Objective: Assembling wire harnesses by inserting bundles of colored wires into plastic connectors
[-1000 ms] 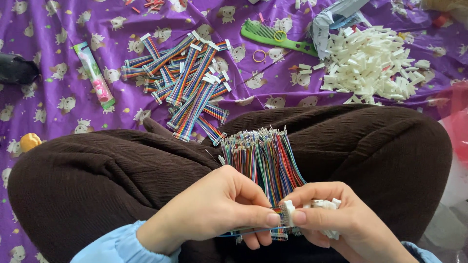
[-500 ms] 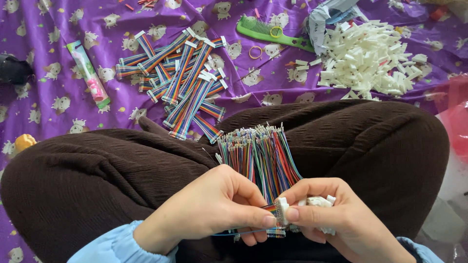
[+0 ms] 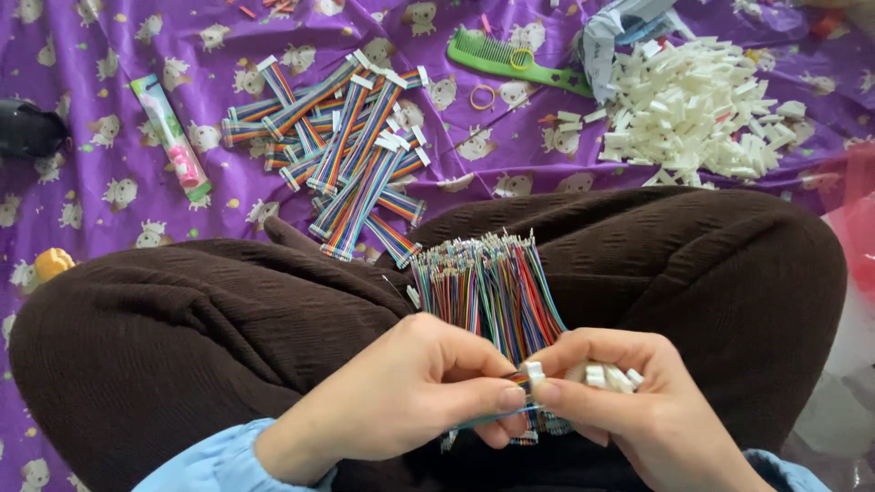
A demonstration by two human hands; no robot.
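Fingertips point(image 3: 512, 398) of both hands meet at lower centre of frame, pinching a small white connector point(image 3: 534, 372) w/ a strip of coloured wires. Left hand point(image 3: 410, 396), lower centre-left, has thumb and forefinger pressed together on the strip; other fingers curl under. Right hand point(image 3: 629, 410), lower centre-right, pinches same connector from the other side and cups a few more white connectors point(image 3: 606, 375) in the palm. Just above both hands a bundle of loose rainbow wires point(image 3: 488, 287) lies on the brown-trousered lap point(image 3: 182, 337), bare ends fanned toward frame centre. Going l to r across the purple patterned cloth point(image 3: 73, 210): black object point(image 3: 27, 129) at far left edge, yellow item point(image 3: 50, 262) below it, green-and-pink tube point(image 3: 171, 137) upper left, heap of finished ribbon cables w/ white ends point(image 3: 351, 150) upper centre-left, orange rubber band point(image 3: 483, 97) and green comb point(image 3: 510, 60) upper centre, big pile of white connectors point(image 3: 702, 109) upper right, well apart from the hands.
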